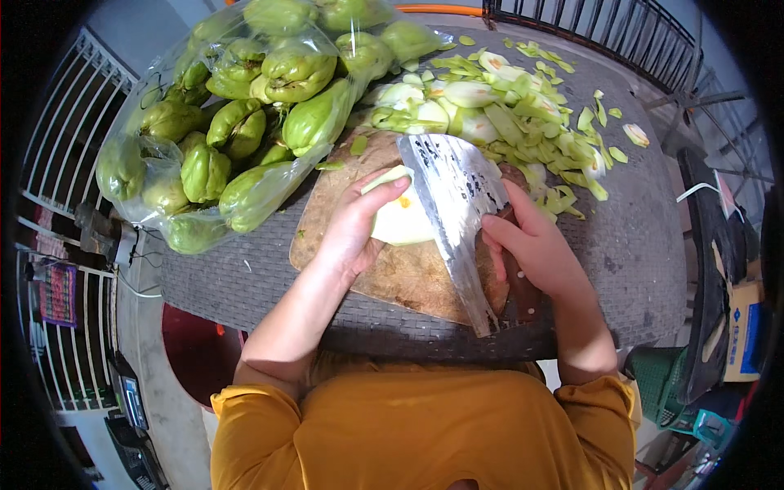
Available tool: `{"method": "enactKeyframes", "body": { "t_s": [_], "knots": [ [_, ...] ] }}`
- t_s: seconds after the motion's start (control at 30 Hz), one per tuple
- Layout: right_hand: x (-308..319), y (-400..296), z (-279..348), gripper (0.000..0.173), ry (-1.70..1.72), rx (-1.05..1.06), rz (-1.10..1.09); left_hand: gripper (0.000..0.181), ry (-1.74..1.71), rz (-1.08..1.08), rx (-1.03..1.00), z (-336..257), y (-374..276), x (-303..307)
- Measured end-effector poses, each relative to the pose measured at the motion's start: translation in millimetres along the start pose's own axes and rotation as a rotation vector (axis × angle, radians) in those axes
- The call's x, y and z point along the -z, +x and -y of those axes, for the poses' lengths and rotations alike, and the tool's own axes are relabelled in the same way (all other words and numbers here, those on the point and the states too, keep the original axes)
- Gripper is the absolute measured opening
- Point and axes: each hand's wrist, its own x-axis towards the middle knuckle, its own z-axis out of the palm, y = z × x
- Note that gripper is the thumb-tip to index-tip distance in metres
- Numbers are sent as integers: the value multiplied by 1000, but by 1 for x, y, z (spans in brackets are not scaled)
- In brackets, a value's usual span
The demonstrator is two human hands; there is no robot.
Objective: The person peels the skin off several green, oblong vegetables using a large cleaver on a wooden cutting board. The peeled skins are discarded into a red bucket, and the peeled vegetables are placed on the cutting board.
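My left hand (361,223) grips a peeled, pale chayote (401,214) above a worn wooden cutting board (404,285). Its thumb lies on top, near a small orange-yellow spot. My right hand (520,236) is closed on the brown riveted wooden handle of a broad cleaver (456,190). The cleaver's stained metal blade stands at a slant against the right side of the chayote and hides part of it. Beyond the board lies a heap of green peelings (520,116) with pale peeled chayote pieces (468,93) among them.
A clear plastic bag of unpeeled green chayotes (236,128) fills the back left of the grey woven-pattern table (637,245). A dark red tub (199,352) stands below the table's left edge. At the right are a green plastic basket (655,380) and a cardboard box (741,331).
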Motion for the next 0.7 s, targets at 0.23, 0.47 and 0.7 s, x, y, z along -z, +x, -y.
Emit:
{"method": "enactKeyframes", "body": {
  "t_s": [0.23,0.47,0.7],
  "knots": [
    [5,2,0,44,-49,17,35,36,77,14,21,-5,-4,-5],
    [-2,5,-3,41,16,20,32,32,85,-26,-11,4,-5,-5],
    [-11,8,-8,25,191,-18,20,31,-6,-40,-60,6,-8,-11]
  ]
}}
